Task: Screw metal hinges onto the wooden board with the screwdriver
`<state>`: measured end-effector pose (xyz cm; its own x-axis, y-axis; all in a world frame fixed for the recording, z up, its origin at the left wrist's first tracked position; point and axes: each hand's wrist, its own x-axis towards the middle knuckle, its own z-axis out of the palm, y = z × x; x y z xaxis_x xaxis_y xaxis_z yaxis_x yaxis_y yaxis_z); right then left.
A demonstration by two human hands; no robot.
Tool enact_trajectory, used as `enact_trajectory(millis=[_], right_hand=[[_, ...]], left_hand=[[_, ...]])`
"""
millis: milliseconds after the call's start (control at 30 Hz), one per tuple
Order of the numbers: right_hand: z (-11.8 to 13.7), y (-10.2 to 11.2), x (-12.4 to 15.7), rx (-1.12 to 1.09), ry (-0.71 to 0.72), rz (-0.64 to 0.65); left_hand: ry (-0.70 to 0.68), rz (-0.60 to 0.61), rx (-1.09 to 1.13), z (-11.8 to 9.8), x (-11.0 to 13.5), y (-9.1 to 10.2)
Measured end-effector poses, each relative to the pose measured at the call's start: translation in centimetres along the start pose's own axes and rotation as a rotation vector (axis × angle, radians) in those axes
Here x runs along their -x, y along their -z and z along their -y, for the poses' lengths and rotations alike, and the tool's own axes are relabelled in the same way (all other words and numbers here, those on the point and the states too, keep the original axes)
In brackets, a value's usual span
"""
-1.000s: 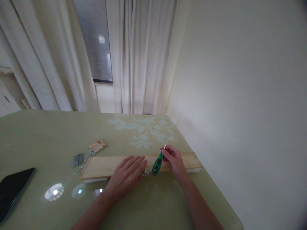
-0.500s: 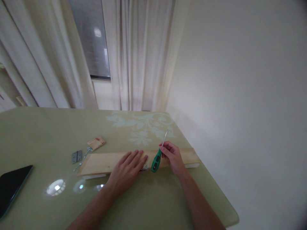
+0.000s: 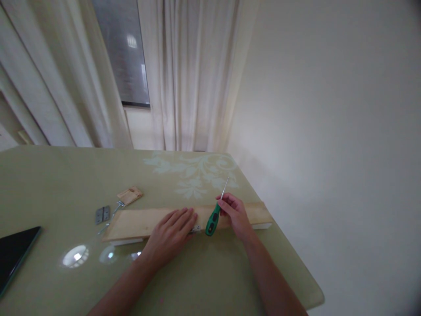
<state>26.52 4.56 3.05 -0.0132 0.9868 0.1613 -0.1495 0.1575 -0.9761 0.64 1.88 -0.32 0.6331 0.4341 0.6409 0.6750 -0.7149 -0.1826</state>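
A long wooden board (image 3: pixel 131 221) lies across the table on white supports, which peek out under its near edge. Flat on its middle rests my left hand (image 3: pixel 171 230), fingers stretched out. Beside those fingers, at the board's near edge, part of a small metal hinge (image 3: pixel 196 228) shows; the rest is covered by the hand. My right hand (image 3: pixel 234 213) pinches a green-handled screwdriver (image 3: pixel 213 220) near where shaft meets handle. The screwdriver is tilted, its metal tip pointing up and away, the handle end hanging over the board's near edge.
Left of the board lie a grey hinge (image 3: pixel 102 215), several screws (image 3: pixel 118 206) and a small wooden piece (image 3: pixel 130 195). A dark tablet or phone (image 3: pixel 16 252) lies at the far left of the glossy green table (image 3: pixel 66 175). A wall (image 3: pixel 329 153) borders the table's right side.
My left hand's fingers have drawn closer together and shifted slightly left, exposing a little more of the hinge. The right hand keeps the screwdriver in nearly the same pose.
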Motion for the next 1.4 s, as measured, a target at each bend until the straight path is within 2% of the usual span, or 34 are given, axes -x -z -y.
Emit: enact_trajectory(millis=[167, 433, 1000, 1200, 1400], right_hand=[[-0.2, 0.3, -0.1, -0.016, 0.007, -0.027], [-0.3, 0.3, -0.1, -0.104, -0.019, -0.144], [-0.5, 0.5, -0.1, 0.116, 0.047, -0.109], [-0.2, 0.3, -0.1, 0.085, 0.028, -0.084], [-0.1, -0.1, 0.2, -0.043, -0.001, -0.123]], left_hand=[[-0.055, -0.069, 0.124, -0.1, -0.2, 0.6], [-0.079, -0.126, 0.243, -0.5, -0.3, 1.1], [0.011, -0.099, 0.157, -0.9, -0.6, 0.8], [-0.062, -0.027, 0.197, -0.8, -0.9, 1.1], [-0.041, -0.062, 0.247, -0.8, -1.0, 0.8]])
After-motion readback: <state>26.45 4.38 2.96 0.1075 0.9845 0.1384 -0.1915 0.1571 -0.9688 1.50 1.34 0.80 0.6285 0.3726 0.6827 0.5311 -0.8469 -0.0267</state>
